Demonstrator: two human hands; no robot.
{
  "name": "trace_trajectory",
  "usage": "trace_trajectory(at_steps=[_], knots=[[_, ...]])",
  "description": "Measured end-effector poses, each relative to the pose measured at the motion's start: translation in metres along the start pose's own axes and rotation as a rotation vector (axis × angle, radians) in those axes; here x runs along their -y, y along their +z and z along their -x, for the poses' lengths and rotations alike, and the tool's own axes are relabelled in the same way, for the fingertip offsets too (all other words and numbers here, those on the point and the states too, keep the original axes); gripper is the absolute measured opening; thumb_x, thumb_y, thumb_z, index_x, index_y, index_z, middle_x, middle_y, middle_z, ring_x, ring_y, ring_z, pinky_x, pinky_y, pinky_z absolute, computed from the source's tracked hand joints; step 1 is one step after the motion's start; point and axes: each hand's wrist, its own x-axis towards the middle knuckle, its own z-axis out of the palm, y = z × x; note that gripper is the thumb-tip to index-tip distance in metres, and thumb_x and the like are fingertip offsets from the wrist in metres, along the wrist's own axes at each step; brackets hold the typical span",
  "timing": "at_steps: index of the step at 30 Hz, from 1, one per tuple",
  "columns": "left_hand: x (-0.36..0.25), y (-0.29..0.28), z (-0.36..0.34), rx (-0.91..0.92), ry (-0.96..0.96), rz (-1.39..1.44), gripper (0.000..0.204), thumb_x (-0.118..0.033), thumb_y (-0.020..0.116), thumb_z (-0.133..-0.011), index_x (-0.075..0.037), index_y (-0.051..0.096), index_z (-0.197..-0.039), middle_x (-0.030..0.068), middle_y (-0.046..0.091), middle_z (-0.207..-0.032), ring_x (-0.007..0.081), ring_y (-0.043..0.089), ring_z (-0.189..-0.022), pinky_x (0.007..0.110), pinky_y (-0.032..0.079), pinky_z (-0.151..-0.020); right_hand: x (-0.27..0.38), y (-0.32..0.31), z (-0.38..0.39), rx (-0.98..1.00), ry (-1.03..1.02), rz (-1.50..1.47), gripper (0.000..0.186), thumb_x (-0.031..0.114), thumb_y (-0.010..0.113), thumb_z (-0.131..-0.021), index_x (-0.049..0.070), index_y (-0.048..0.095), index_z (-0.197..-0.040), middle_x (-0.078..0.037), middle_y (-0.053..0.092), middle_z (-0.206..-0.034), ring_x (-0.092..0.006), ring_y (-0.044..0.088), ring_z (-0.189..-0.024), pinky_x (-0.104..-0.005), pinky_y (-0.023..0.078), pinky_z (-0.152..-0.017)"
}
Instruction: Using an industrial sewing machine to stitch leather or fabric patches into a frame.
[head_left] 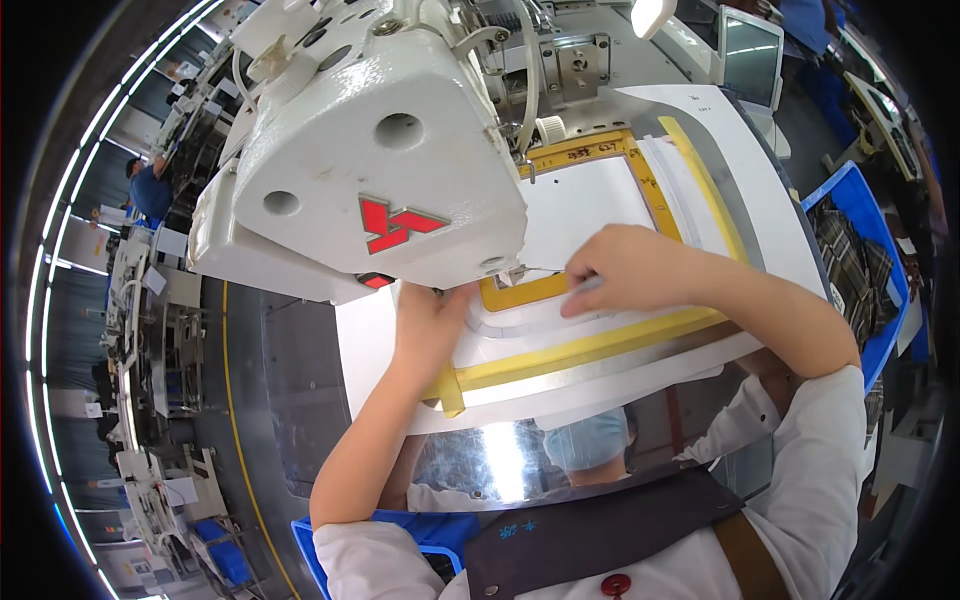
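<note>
A white sewing machine head (pixel 370 150) with a red emblem fills the upper middle. Beneath it lies a white template sheet (pixel 385 340) with a yellow rectangular frame (pixel 525 292) and strips of yellow tape (pixel 590 348). My left hand (pixel 432 318) rests at the frame's near left corner; its fingertips are partly hidden behind the machine head. Over the frame's near edge, my right hand (pixel 635 268) is closed, its thumb and fingers curled round a slim metal tool (pixel 540 268) that points left toward the needle area. The tool's kind is unclear.
A blue crate (pixel 870 270) with plaid cloth stands at the right, and another blue crate (pixel 310 545) is at the lower left. A screen (pixel 752 60) stands at the back right. A shiny metal table edge (pixel 470 465) lies before me. Another person (pixel 150 188) is far left.
</note>
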Motion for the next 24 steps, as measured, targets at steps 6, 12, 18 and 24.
trace_trajectory(at_steps=[6,12,18,24], knots=[[-0.007,-0.016,0.010,-0.081,-0.039,-0.477,0.022,-0.011,0.067,-0.079,-0.001,0.063,-0.099,0.0127,0.062,-0.090,0.0274,0.057,-0.090,0.037,0.043,-0.078,-0.009,-0.011,-0.043,-0.062,0.136,-0.070,0.036,0.036,0.069,-0.079,0.000,0.067,-0.082,-0.017,0.066,-0.077,-0.0297,0.062,-0.072,-0.0362,0.048,-0.069],[-0.040,0.010,0.046,0.152,0.597,-0.669,0.045,-0.017,0.068,-0.077,-0.004,0.055,-0.119,0.0140,0.055,-0.122,0.0314,0.054,-0.110,0.042,0.040,-0.096,-0.007,-0.006,-0.050,-0.061,0.117,0.039,0.040,0.039,0.070,-0.077,0.000,0.068,-0.082,-0.017,0.066,-0.079,-0.0311,0.063,-0.076,-0.0371,0.049,-0.072],[-0.043,0.022,0.032,0.293,0.493,-0.709,0.057,-0.028,0.069,-0.078,-0.003,0.050,-0.126,0.0125,0.051,-0.131,0.0313,0.050,-0.117,0.045,0.035,-0.103,-0.017,-0.005,-0.028,-0.161,0.141,0.124,0.041,0.040,0.065,-0.080,0.000,0.067,-0.087,-0.018,0.066,-0.085,-0.0322,0.063,-0.083,-0.0391,0.048,-0.075],[-0.041,0.021,0.034,0.266,0.497,-0.737,0.058,-0.031,0.068,-0.078,-0.003,0.050,-0.126,0.0124,0.051,-0.131,0.0312,0.051,-0.116,0.046,0.034,-0.104,-0.053,-0.026,0.025,-0.200,0.375,0.060,0.040,0.041,0.067,-0.080,0.001,0.066,-0.082,-0.015,0.064,-0.076,-0.0281,0.061,-0.074,-0.0372,0.047,-0.068]])
